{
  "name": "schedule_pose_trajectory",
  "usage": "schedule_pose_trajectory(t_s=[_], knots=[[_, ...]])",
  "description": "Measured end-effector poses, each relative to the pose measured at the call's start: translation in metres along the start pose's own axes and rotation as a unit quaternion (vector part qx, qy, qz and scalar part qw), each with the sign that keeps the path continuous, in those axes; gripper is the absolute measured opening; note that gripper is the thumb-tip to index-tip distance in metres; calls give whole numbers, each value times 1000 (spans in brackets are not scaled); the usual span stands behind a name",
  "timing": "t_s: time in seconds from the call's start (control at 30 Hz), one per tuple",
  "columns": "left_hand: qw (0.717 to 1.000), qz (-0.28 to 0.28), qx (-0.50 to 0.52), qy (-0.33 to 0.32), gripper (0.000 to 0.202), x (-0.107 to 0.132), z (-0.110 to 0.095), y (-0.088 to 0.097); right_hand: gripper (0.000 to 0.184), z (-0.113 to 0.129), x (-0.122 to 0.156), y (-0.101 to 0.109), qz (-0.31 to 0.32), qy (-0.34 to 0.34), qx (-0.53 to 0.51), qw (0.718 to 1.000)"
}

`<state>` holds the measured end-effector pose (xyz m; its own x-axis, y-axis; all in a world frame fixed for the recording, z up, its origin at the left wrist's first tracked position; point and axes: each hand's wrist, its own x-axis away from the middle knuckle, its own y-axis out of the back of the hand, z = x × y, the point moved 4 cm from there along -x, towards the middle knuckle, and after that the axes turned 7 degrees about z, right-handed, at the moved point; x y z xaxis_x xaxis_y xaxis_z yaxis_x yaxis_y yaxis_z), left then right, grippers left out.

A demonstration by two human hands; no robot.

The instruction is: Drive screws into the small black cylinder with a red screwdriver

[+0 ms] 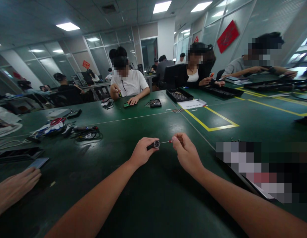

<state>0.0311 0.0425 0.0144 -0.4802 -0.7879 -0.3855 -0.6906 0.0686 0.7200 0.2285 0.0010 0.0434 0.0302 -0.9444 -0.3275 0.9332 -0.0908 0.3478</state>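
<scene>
My left hand (142,151) is closed around a short dark cylinder (156,144), whose round, silver-rimmed end faces me. My right hand (187,152) pinches a thin screwdriver (170,141) with a red part near the fingers. Its slim metal shaft points left to the side of the cylinder; I cannot tell whether the tip touches it. Most of the screwdriver's handle is hidden by my fingers. Both hands are held above the green table (143,205).
Cables (87,133) and tangled leads lie at left, near another person's hand (19,185) by a phone (38,163). A black tray (179,95) and white paper (192,103) lie beyond, beside yellow tape (211,128). Several people work around the table. A blurred-out item covers the right.
</scene>
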Motion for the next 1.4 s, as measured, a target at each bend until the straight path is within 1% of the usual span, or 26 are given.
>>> schedule_pose_trajectory(t_s=[0.1,0.2,0.33,0.4,0.47,0.57,0.63,0.67,0.73,0.83,0.93,1.07,1.23,1.3,1.4], knots=[[1000,0,-1,-6,36,0,-3,1,37,-2,0,0,1,-7,5,1000],[1000,-10,2,-5,37,0,-2,1,31,-7,0,-1,-8,-9,-14,1000],[999,-32,2,-5,39,0,0,2,24,-11,-1,-2,-43,-14,-78,996],[999,-31,-6,-15,38,0,-3,2,24,-9,-2,-2,-50,-13,-93,994],[999,-18,-27,-29,38,0,-7,3,27,-8,-4,-1,-58,-20,-112,992],[997,5,-66,-41,40,1,-13,5,29,-16,-8,-1,-76,-67,-188,977],[997,10,-75,-34,39,1,-13,6,29,-27,-9,-2,-99,-116,-271,950],[997,8,-72,-26,39,1,-11,7,28,-30,-9,-1,-110,-126,-283,944],[998,4,-64,-11,40,2,-9,7,27,-31,-9,0,-121,-114,-258,952],[998,9,-63,-6,40,2,-8,6,27,-22,-7,0,-109,-72,-196,972],[997,18,-73,-6,39,1,-10,5,27,-13,-3,1,-99,-42,-152,982],[997,7,-77,15,39,1,-10,6,26,-10,-3,2,-100,-24,-120,987],[997,-20,-40,62,30,1,-7,9,24,-9,-3,2,-98,12,-132,986],[997,-13,-30,69,32,1,-8,11,25,-7,-2,3,-97,21,-123,987],[998,13,-12,54,41,0,-14,14,24,-3,0,5,-100,35,-105,989]])
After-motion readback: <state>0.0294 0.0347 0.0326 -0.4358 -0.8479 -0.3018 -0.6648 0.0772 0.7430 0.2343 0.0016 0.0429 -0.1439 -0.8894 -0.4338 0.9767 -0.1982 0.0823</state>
